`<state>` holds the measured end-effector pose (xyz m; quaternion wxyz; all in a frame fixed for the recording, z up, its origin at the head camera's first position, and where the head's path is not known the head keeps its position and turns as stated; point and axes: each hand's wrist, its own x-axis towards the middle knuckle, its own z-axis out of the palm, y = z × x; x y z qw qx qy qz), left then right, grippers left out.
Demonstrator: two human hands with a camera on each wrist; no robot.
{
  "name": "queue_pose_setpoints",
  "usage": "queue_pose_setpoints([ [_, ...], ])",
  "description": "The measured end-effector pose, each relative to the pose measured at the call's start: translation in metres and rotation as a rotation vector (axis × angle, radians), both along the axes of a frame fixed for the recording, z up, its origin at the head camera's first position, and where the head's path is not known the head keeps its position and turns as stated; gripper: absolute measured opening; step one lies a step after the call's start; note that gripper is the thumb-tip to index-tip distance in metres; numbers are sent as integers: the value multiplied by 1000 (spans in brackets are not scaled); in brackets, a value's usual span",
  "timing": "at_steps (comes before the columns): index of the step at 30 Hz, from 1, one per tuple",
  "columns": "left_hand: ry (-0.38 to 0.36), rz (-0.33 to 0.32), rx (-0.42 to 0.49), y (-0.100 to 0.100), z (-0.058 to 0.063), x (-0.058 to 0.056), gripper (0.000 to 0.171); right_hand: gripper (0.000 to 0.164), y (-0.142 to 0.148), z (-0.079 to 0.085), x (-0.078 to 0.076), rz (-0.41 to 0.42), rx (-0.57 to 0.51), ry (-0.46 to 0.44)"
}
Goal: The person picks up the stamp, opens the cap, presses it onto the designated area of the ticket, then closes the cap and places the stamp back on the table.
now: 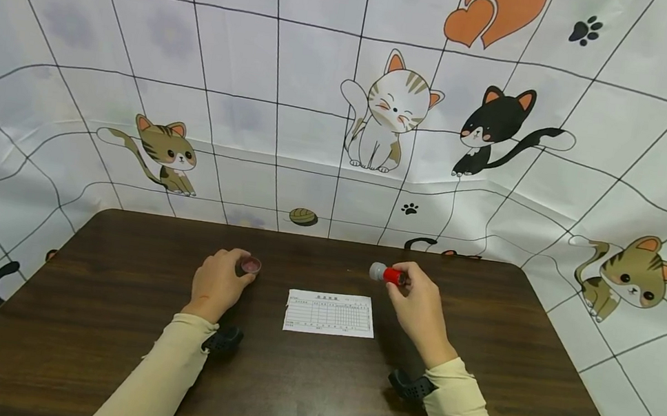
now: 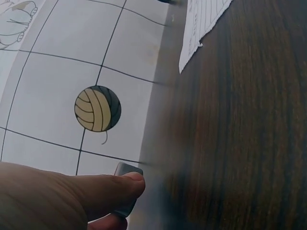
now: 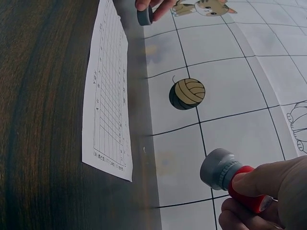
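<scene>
Two hands are at work on the dark bench (image 1: 107, 319), and what counts is where the paper form (image 1: 329, 314) lies from each grip. My right hand (image 1: 417, 308) pinches a red stamp (image 1: 390, 275) with a grey cap end; its long axis runs nearly level, the grey end toward 9 o'clock and lifted clear of the bench. From that grip the form sits at about 7 o'clock, near but apart, its long side running 3 to 9. My left hand (image 1: 216, 284) has its fingers curled round a small round ink pad (image 1: 250, 265), resting on the bench well out at 9 o'clock from the stamp. The form lies between the hands, and the right hand is the nearer to it.
</scene>
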<state>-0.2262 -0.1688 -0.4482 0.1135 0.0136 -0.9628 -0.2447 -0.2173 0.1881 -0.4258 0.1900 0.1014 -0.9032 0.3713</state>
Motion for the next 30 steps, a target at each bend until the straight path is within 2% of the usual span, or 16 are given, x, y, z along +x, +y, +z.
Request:
queue_pose_setpoints([
  [12, -21, -3, 16, -2, -2, 0, 44, 32, 0, 0, 0, 4, -10, -3],
  [22, -98, 0, 4, -4, -4, 2, 43, 31, -1, 1, 1, 17, -5, -5],
  [28, -121, -13, 7, -5, -1, 1, 58, 31, 0, 1, -1, 6, -5, 1],
  [30, -102, -30, 5, -3, 3, 1, 62, 31, 0, 1, -1, 6, -4, 4],
])
